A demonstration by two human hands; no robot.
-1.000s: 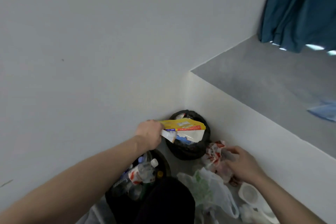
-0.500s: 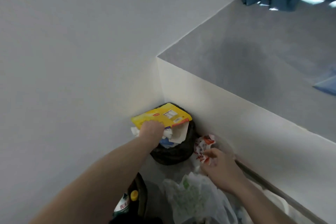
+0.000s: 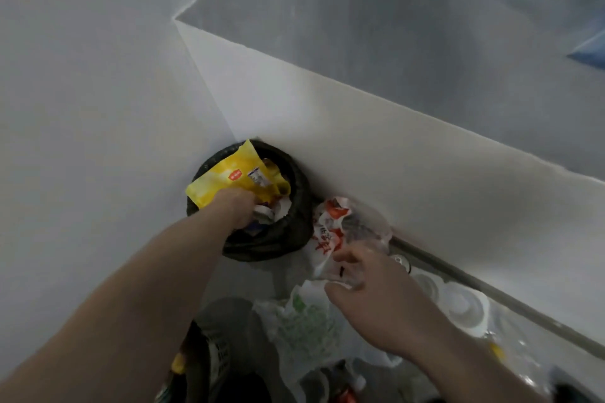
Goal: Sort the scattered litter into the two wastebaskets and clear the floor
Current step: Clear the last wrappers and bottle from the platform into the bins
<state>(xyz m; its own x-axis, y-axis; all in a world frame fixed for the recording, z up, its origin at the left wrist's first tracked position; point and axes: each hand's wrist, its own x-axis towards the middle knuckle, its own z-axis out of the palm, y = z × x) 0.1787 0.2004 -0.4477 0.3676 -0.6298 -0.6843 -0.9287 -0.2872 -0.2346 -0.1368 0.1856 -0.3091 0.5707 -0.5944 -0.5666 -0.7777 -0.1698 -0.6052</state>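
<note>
The job looks partly done. The black wastebasket [image 3: 262, 203], tucked in the corner at about 11 o'clock from the view's centre, is already crowded with paper and wrappers. The left hand [image 3: 237, 208] is at its mouth, fingers curled on a yellow packet [image 3: 229, 178] that pokes above the rim rather than sitting inside. At 5 o'clock from the basket, the right hand [image 3: 376, 294] closes thumb and fingers on a crumpled red-and-white wrapper [image 3: 334, 229] lying beside the basket, against the white wall [image 3: 393, 180].

Plenty is left on the floor: a thin white bag with green print [image 3: 304, 327] at 6 o'clock, white cups [image 3: 465, 307] along the wall at 4 o'clock, and blurred bottles and scraps at the bottom edge. A second dark bin seems to sit at 7 o'clock, too cut off to be sure. The full basket and the tight corner look like the main obstacles.
</note>
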